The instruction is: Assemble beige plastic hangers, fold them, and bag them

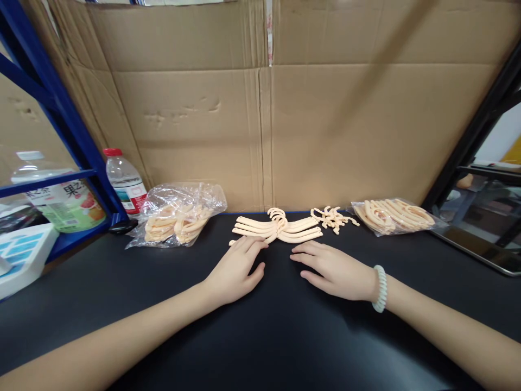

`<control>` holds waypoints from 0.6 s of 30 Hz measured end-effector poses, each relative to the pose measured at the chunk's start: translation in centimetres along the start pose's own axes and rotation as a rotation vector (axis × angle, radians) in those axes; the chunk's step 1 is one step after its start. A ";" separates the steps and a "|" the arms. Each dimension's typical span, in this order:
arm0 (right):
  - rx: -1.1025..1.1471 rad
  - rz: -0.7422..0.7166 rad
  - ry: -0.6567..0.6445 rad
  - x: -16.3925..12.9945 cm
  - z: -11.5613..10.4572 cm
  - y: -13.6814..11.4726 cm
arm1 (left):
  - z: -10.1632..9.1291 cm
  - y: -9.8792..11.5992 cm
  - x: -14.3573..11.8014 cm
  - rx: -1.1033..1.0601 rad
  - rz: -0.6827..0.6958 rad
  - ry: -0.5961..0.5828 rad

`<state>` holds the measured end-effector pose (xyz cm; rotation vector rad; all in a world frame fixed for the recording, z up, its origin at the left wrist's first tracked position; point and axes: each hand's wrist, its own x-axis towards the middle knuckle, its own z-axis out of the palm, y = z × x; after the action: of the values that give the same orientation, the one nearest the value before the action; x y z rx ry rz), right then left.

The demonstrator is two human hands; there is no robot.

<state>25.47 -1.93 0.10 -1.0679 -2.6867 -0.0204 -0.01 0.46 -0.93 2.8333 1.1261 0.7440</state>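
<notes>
We rest both hands flat and released on the counter (285, 336); the hanger stack (277, 228) lies just beyond, long axis left-right, left hand (236, 271) touching it, right hand (334, 269) just short.

a small packing or assembly workstation in a warehouse or workshop. a black work mat (260, 336) lies under both hands, and flattened cardboard sheets (260, 108) wall off the space beyond the fingertips. a blue steel shelving frame (52, 103) stands far out past the left hand, a black rack (480, 136) past the right hand. batches of identical cream plastic hangers (277, 228) sit just ahead of the fingers, with more in clear bags (179, 214) to either side. a water bottle (124, 182) stands by the blue frame.
</notes>
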 end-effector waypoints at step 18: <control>0.140 -0.020 0.018 0.2 -1.0 1.3 | 0.1 -0.2 0.0 0.028 -0.045 -0.016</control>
<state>26.45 -0.90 1.02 -0.9939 -2.6387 0.1516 -0.10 0.65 -1.04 2.8215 1.2030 0.7069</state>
